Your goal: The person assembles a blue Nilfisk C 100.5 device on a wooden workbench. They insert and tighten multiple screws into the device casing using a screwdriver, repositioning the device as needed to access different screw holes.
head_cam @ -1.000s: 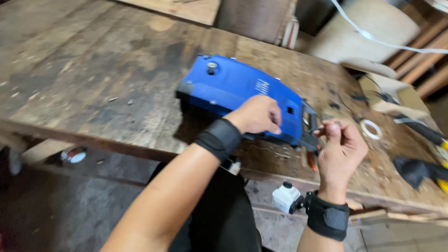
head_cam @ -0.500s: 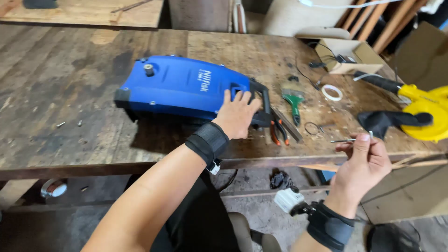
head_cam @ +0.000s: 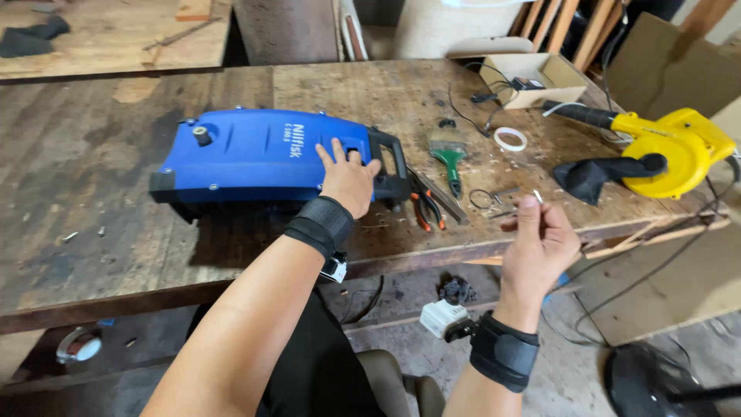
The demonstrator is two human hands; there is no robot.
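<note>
Blue hard-plastic machine housing (head_cam: 262, 154) is lying flat at the table's (head_cam: 93, 232) centre. Left hand (head_cam: 347, 179) is resting open, palm down, on its 3 o'clock end, gripping nothing, beside the black handle loop (head_cam: 390, 166). Right hand (head_cam: 540, 239) is hovering off the table edge, fingertips pinching a small metal screw-like piece (head_cam: 537, 197). Judgement: housing looks rigid, bulky, fairly heavy, smooth; the handle loop is the best hold. Screw: tiny, easily dropped.
</note>
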